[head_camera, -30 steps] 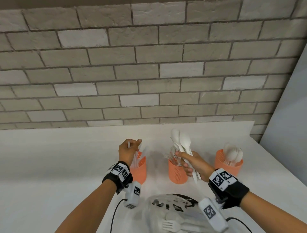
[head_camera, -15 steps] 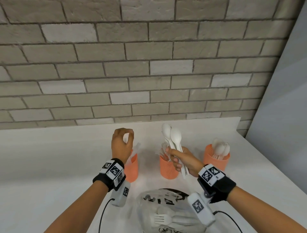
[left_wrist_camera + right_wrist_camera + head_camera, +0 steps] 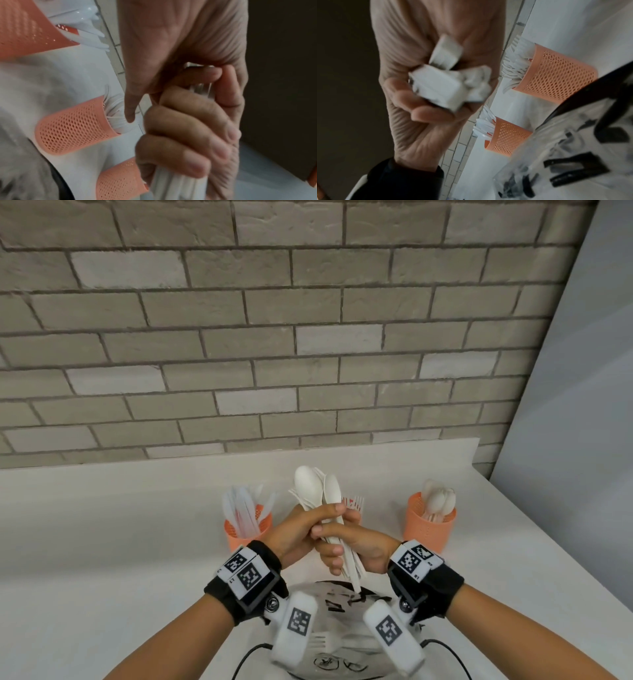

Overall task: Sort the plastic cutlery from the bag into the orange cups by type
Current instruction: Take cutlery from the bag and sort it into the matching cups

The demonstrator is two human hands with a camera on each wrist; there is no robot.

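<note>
Three perforated orange plastic cups [image 3: 429, 529] on the white worktop [image 3: 102, 535] already hold sorted cutlery. Right hand [image 3: 356, 546] grips a bundle of white plastic spoons [image 3: 323, 494]; left hand [image 3: 298, 529] pinches it too. Clear plastic bag [image 3: 335, 642] still holds forks.

Bag [image 3: 342, 642] and three cups [image 3: 430, 525] crowd hands' front

three cups [image 3: 429, 528] are being lined up on the counter [image 3: 102, 542] before the wall [image 3: 274, 337]; the bag [image 3: 342, 645] is being kept nearest, behind the hands [image 3: 329, 529].
</note>
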